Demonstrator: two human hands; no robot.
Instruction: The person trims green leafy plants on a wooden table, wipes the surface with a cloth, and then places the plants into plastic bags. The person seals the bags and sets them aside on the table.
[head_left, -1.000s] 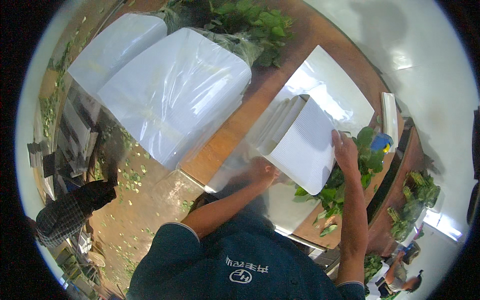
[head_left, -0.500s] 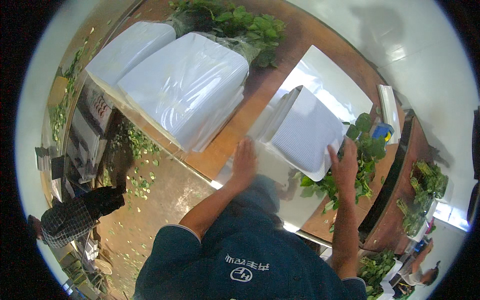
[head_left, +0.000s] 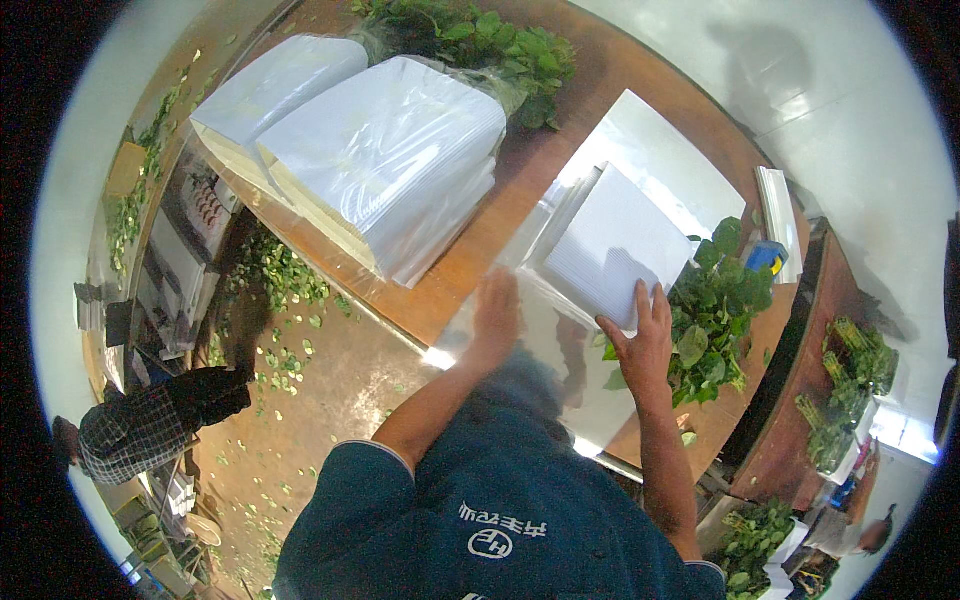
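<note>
A white corrugated cardboard wrap [head_left: 618, 240] lies folded over on a glossy pale sheet [head_left: 680, 170], its layered edge facing left. From its right side spill green leafy stems [head_left: 710, 320]. My right hand [head_left: 645, 345] rests on the near right corner of the cardboard, fingers spread, touching it and the leaves beside it. Left of the cardboard, my left hand [head_left: 495, 315] is slightly blurred, with fingers stretched out over the pale sheet's edge. Nothing shows in its grip. Whatever the cardboard encloses is hidden.
Two large plastic-covered white bundles [head_left: 390, 150] with leaves behind stand at the table's left. A blue and yellow tape dispenser [head_left: 766, 258] sits at right by white strips [head_left: 778, 210]. One person [head_left: 140, 430] is at lower left, another [head_left: 845, 530] at lower right.
My right hand has moved left and slightly down, off the leaves onto the cardboard's corner. The cardboard now lies flatter and shifted left. My left hand has barely moved.
</note>
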